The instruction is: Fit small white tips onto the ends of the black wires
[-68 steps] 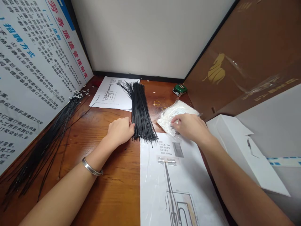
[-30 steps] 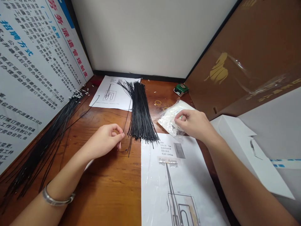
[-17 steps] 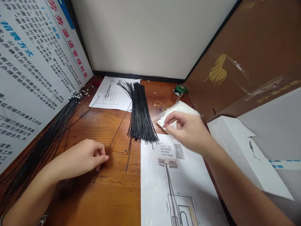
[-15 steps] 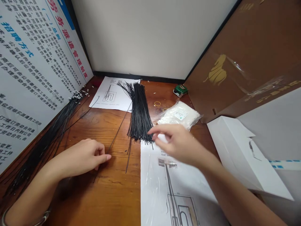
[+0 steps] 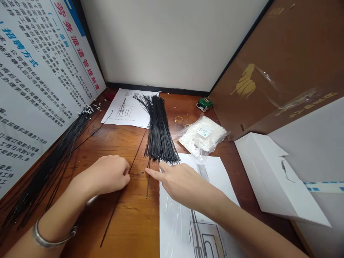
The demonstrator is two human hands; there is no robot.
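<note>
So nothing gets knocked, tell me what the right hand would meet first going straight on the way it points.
Probably the loose black wire sticking out below the bundle: the pointing right hand overlaps it in view, though whether they touch is unclear. Beyond lies the left hand.

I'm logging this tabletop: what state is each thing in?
Left hand: curled over single wire, grip hidden
Right hand: index finger extended, grip unclear
Single wire: nearly straight, lying diagonally
Central wire bundle: lying, far end splayed
Left wire bundle: fanned towards near end
Plastic bag: lying, filled with white pieces
Far sheet: lying, partly covered
Near sheet: lying, partly covered
Tape measure: set down
White cardboard: creased
</note>
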